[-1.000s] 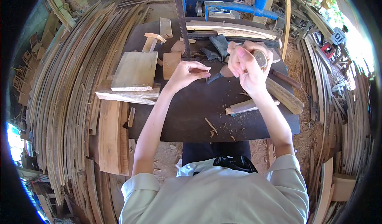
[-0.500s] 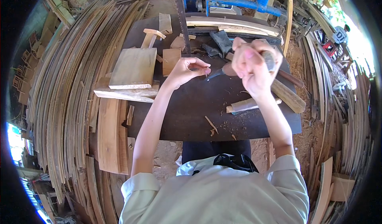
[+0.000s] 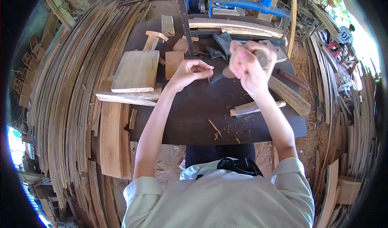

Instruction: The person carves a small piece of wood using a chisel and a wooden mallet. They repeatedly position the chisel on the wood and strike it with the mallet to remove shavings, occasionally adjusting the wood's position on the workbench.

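Observation:
My left hand pinches a small thin piece, too small to identify, upright above the dark worktable. My right hand, smeared by motion, is wrapped around a round-ended wooden piece, whose other end is hidden. A dark metal blade shows between my hands, beside a brown wooden part. Left of them lie a square board and a small brown block. A wooden-handled tool and a long round-edged wood piece lie at the right.
A vertical saw blade stands at the back, near a blue machine frame. Long plank stacks line the left, more strips the right. A short offcut and shavings lie near the front. A seated person is at far right.
My right hand has moved slightly right since a second ago, then back down-left in the last half second, still gripping the wooden piece. My left hand has barely moved.

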Available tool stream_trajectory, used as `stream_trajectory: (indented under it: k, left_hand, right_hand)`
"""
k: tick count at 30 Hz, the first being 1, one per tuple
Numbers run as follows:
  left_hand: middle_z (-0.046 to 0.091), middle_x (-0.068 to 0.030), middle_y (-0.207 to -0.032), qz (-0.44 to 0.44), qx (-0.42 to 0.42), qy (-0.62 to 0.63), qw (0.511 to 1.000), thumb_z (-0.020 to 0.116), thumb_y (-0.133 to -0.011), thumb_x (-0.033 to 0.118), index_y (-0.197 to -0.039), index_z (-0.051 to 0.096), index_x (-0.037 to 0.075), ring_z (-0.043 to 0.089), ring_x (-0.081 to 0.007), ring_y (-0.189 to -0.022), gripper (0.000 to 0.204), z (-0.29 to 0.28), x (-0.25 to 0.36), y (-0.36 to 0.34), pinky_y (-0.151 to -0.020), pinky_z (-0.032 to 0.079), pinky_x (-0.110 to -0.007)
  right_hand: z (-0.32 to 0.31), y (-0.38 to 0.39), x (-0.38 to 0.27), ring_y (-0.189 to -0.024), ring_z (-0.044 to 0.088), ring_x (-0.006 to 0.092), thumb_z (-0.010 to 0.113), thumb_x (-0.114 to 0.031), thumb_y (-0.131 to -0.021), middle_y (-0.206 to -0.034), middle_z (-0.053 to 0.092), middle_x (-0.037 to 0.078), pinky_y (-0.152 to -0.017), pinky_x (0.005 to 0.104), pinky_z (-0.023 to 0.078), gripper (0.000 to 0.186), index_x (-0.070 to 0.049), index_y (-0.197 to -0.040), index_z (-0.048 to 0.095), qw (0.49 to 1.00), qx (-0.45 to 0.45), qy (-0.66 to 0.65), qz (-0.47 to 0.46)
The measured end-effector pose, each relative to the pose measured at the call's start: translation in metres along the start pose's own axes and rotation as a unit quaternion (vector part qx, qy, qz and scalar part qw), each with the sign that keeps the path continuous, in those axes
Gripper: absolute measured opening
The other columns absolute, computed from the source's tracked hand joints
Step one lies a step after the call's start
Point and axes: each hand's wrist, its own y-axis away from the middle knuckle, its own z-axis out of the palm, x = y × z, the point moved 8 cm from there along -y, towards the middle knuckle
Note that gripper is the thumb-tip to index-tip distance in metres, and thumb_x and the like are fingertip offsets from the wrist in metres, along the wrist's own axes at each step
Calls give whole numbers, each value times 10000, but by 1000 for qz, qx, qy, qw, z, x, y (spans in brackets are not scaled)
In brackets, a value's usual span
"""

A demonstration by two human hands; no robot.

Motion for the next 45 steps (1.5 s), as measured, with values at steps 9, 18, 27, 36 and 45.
stream_trajectory:
  k: [9, 18, 27, 36, 45]
  left_hand:
    - [668, -37, -934, -2, -1, -23, 1000, 720, -801, 65, -980, 667, 9, 618, -99, -869, 194, -1, -2, 1, -794, 515, -246]
    - [674, -18, -863, 15, 13, -39, 999, 772, -766, 152, -939, 700, 29, 604, -70, -814, 224, -2, -1, 0, -747, 480, -225]
    - [671, -14, -863, 27, 9, -34, 999, 776, -763, 161, -940, 702, 36, 600, -72, -819, 229, -1, 3, 0, -745, 474, -228]
    - [672, -16, -872, 34, -2, -44, 998, 759, -776, 146, -946, 701, 32, 601, -76, -822, 212, 3, 4, 0, -756, 469, -234]
    - [672, -15, -886, 37, -11, -67, 997, 747, -787, 148, -956, 701, 33, 599, -75, -821, 209, 5, 8, 2, -755, 464, -234]
  right_hand:
    - [2, 1, -9, -431, 409, 90, 556, -9, -857, -531, 475, 52, -386, 236, 319, 266, 18, -606, 475, 1000, 3, 16, -11]
    - [1, 3, -17, -436, 425, 96, 585, -7, -827, -521, 504, 39, -411, 235, 321, 254, 13, -590, 498, 999, 13, 26, -46]
    - [2, 4, -15, -435, 425, 92, 571, 6, -824, -520, 500, 51, -397, 232, 311, 238, 28, -599, 495, 998, 15, 28, -46]
    - [-3, 4, -2, -420, 411, 80, 567, 7, -842, -522, 482, 43, -381, 239, 318, 278, 12, -585, 462, 999, 15, 37, -12]
    - [-10, 5, 7, -417, 418, 77, 584, -28, -865, -560, 490, 32, -383, 235, 326, 237, 15, -648, 499, 999, 43, -2, 33]
